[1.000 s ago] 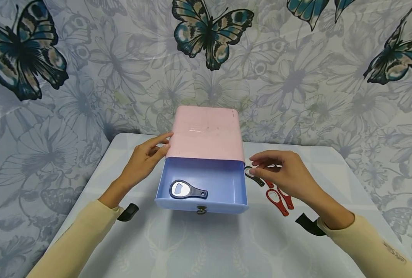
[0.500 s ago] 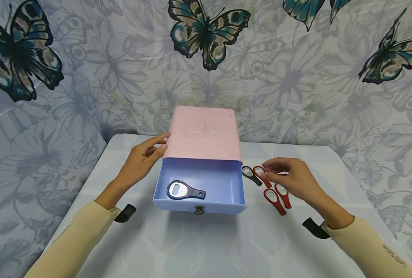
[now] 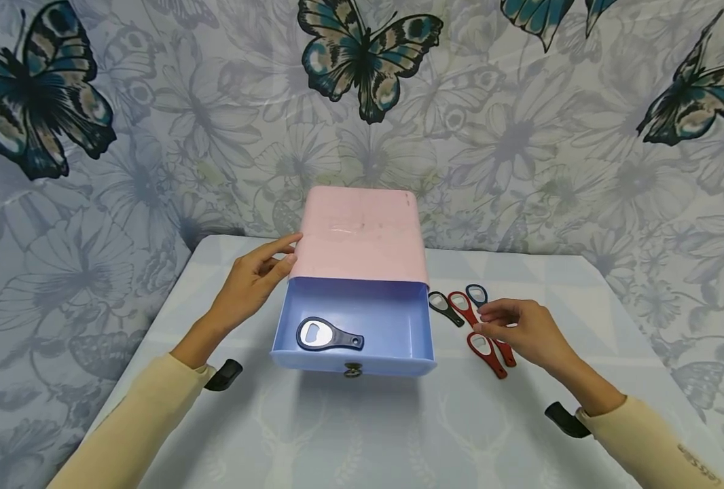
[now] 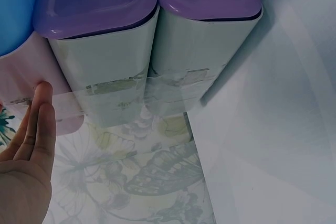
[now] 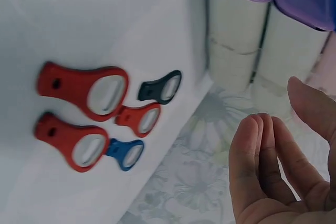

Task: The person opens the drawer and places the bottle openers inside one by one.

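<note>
My left hand (image 3: 248, 288) rests its fingertips on the left side of the pink-topped drawer box (image 3: 362, 234), fingers extended. The box's top blue drawer (image 3: 392, 319) is pulled out, and a dark bottle opener (image 3: 329, 334) lies inside it. Right of the box, my right hand (image 3: 523, 333) hovers over a group of bottle openers, thumb and fingers apart with nothing held. In the right wrist view lie a black opener (image 5: 160, 86), a small-looking red opener (image 5: 137, 119), a blue opener (image 5: 126, 153) and two nearer red openers (image 5: 84, 88).
Two purple-fronted drawers (image 4: 100, 3) sit below the blue one, in pale casings. The box stands on a white table (image 3: 362, 435). Behind the table hangs a butterfly-patterned backdrop (image 3: 227, 136).
My right hand has moved right and toward me from beside the drawer, uncovering the black, small-looking red and blue openers. My left hand stays at the box.
</note>
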### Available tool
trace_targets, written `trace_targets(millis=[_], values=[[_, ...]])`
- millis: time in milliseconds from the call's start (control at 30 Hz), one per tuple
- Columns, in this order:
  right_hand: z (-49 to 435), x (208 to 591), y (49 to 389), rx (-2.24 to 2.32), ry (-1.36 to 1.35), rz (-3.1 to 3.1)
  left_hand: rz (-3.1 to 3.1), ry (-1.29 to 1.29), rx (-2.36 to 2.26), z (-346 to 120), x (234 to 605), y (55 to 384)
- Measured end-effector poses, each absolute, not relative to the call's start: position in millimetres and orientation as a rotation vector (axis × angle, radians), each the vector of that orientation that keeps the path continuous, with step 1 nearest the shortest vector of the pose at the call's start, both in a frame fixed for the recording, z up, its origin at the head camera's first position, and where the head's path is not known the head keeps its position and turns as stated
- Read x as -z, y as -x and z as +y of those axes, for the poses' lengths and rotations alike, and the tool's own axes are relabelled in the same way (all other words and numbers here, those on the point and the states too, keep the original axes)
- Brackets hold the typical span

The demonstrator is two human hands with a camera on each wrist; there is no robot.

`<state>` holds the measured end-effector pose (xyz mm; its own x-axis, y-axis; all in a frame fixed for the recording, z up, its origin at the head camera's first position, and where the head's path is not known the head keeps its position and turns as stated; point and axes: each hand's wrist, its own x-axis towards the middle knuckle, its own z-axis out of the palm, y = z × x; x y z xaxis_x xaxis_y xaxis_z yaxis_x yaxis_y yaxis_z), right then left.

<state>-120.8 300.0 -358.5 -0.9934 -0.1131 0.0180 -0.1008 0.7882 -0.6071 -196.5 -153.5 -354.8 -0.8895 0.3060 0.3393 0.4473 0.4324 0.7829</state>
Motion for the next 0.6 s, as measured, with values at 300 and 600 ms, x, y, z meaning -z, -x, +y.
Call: trace_targets(millis=[300,600], values=[[318,387,117,0.990,0.079,2.906,-2.523,0.669,1.464,-154,355,198],[331,415,107,0.947,0.000,2.876,-2.533,0.668,1.476,-154,355,197]])
